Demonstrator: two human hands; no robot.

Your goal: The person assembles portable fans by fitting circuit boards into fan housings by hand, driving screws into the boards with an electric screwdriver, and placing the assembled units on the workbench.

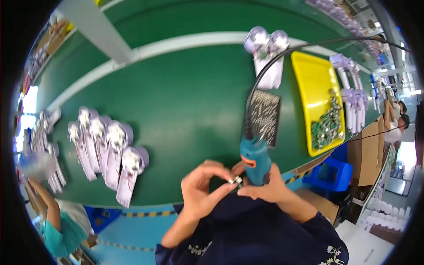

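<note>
My left hand [205, 187] pinches a small metallic part [236, 180] between thumb and fingertips, in front of my body at the table's near edge. Wrapped round a teal electric screwdriver [257, 161] with an orange patch is my right hand [269, 185]; its fingertips come close to the small part. A black cable runs up from the tool. Just beyond the tool lies a dark tray of screws [265, 115]. The small part's details are too small to make out.
White-and-lilac housings [117, 137] lie in a row at the left, with more [268, 57] at the back. A yellow tray [304, 84] holds small circuit boards [327, 126]. Further housings [353, 99] stand right of it. A person in teal [62, 229] is at the far left.
</note>
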